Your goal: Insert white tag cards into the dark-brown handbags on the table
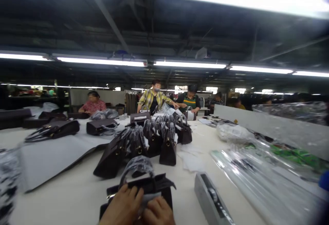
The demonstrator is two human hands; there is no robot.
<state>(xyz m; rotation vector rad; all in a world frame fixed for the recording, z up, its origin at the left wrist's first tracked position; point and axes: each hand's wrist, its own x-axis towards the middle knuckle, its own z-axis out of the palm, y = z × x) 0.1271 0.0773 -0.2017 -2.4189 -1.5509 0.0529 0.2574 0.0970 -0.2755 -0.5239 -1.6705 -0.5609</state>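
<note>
A dark brown handbag (pixel 164 192) stands right in front of me, its top partly open. Clear plastic film wraps its raised handle (pixel 138 163). My left hand (pixel 125 204) grips the bag's upper front near the foot of the handle, fingers bent. Beside it my right hand (pixel 159 212) is closed with curled fingers at the bag's front. Between both hands shows a light grey piece (pixel 151 196), paper or film; I cannot tell which. The hands hide most of the bag's front.
Several dark handbags (pixel 168 148) with wrapped handles cluster beyond mine. A grey tape dispenser (pixel 212 197) is at right, near clear plastic sheets (pixel 246 173) and white papers (pixel 191 158). More bags (pixel 60 129) lie left. Co-workers (pixel 155 100) sit or stand across the table.
</note>
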